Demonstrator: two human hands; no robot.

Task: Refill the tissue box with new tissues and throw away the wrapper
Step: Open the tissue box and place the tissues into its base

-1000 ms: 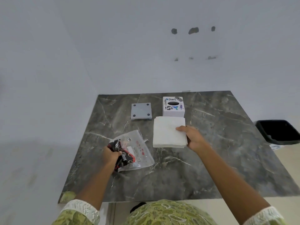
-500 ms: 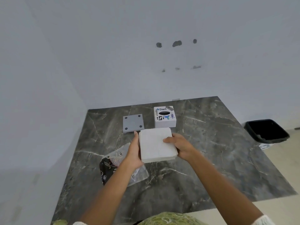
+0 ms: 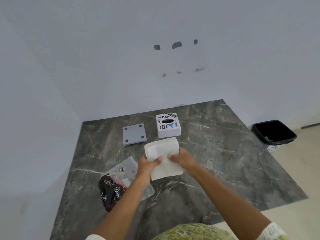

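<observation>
Hands, left [image 3: 146, 168] and right [image 3: 183, 159], fold tissue stack [image 3: 163, 154] above table [image 3: 225, 161].

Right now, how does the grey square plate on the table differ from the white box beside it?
The grey plate is flat and low; the white box is a taller cube. The plate is plain grey with four dark dots at its corners; the box carries stickers and a dark oval opening on top. Both sit untouched on the marble table, similar in footprint.
</observation>
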